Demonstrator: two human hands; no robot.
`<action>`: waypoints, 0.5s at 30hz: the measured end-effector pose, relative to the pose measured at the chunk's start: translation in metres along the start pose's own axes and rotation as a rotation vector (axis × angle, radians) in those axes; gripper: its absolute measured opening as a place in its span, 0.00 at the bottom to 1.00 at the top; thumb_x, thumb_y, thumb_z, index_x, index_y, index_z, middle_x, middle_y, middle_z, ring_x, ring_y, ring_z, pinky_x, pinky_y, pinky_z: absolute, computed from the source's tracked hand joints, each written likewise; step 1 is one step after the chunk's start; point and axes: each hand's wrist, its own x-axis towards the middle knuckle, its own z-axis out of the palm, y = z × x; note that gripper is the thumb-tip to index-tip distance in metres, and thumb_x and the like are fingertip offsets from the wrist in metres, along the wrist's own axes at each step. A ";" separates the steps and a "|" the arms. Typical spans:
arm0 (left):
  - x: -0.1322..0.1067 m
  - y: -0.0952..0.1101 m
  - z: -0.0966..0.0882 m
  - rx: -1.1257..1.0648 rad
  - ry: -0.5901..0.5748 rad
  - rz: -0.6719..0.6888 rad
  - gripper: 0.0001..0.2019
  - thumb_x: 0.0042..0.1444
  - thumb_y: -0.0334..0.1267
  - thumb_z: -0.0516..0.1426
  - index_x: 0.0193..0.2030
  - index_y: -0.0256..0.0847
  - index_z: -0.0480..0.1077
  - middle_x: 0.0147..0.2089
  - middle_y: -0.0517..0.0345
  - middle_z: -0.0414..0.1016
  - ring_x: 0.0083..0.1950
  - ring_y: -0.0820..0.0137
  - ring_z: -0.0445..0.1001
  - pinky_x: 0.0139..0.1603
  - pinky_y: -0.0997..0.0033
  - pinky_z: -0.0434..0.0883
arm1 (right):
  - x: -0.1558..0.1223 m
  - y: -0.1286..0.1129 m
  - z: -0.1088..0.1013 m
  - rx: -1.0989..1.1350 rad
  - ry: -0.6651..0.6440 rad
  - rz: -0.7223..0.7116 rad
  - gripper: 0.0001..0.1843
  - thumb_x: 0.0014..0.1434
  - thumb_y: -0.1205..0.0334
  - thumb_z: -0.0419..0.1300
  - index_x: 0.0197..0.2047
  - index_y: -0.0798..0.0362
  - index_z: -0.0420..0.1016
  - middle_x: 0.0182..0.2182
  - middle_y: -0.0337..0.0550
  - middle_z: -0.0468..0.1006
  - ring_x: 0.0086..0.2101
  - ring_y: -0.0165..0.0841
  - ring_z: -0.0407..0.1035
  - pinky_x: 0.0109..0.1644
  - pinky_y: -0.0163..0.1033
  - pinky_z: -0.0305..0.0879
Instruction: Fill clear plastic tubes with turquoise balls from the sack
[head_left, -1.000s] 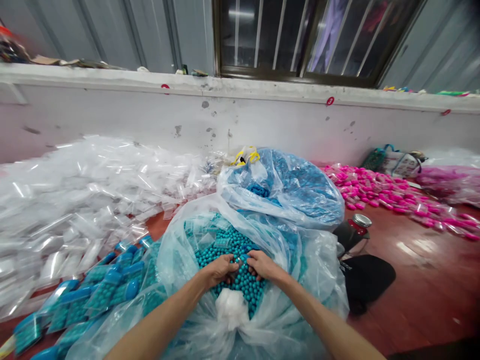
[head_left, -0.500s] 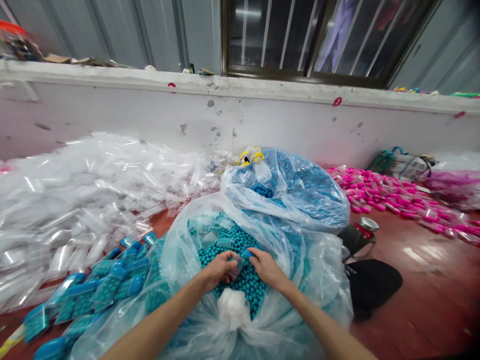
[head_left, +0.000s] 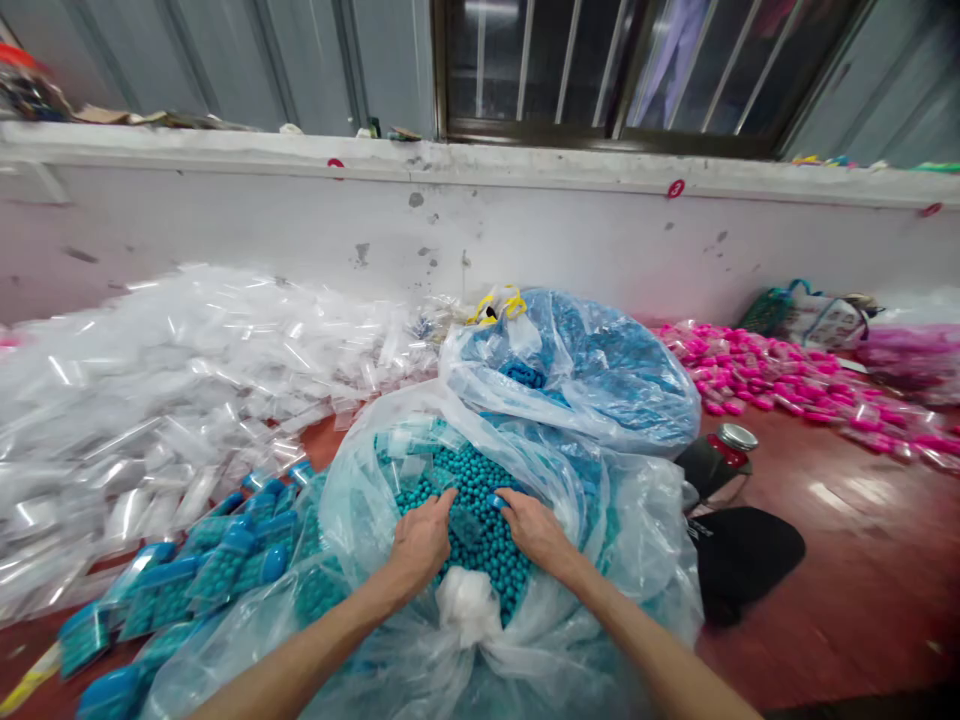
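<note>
Fingers of both hands, left [head_left: 420, 540] and right [head_left: 534, 530], now spread flat into the small teal plastic beads [head_left: 480, 505] inside the clear plastic sack [head_left: 600, 560], having lowered the little clear pouch [head_left: 466, 525], which lies between them.

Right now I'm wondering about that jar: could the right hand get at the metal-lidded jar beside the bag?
Probably yes. The jar stands on open floor to the right of the bead bag, nothing covering it. The right hand is down among the teal beads, so it must first lift over the bag's rim.
</note>
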 end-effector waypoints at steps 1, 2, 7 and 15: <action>-0.002 0.000 -0.002 0.161 0.001 0.129 0.22 0.53 0.28 0.46 0.56 0.45 0.58 0.47 0.50 0.69 0.49 0.63 0.67 0.48 0.64 0.62 | 0.001 0.000 0.000 0.009 -0.008 -0.002 0.19 0.61 0.65 0.44 0.53 0.55 0.64 0.46 0.47 0.73 0.48 0.35 0.65 0.50 0.35 0.57; -0.003 0.001 -0.004 0.291 -0.021 0.247 0.23 0.53 0.27 0.45 0.56 0.46 0.57 0.51 0.51 0.66 0.52 0.62 0.65 0.50 0.63 0.61 | 0.001 0.000 0.000 0.015 -0.013 -0.005 0.19 0.61 0.65 0.44 0.53 0.55 0.64 0.46 0.47 0.73 0.48 0.35 0.66 0.50 0.35 0.57; 0.007 0.005 -0.003 0.499 -0.274 0.391 0.13 0.53 0.29 0.46 0.43 0.41 0.67 0.44 0.48 0.68 0.47 0.61 0.67 0.46 0.62 0.63 | -0.001 0.000 -0.001 -0.101 -0.019 -0.007 0.16 0.61 0.67 0.44 0.49 0.54 0.64 0.43 0.47 0.74 0.44 0.34 0.68 0.45 0.34 0.59; 0.011 -0.008 0.003 0.357 -0.252 0.158 0.13 0.47 0.31 0.52 0.42 0.38 0.63 0.41 0.46 0.72 0.45 0.58 0.70 0.44 0.61 0.64 | -0.007 -0.009 -0.004 -0.462 0.003 0.160 0.17 0.58 0.75 0.40 0.42 0.55 0.67 0.35 0.53 0.74 0.33 0.38 0.72 0.34 0.38 0.61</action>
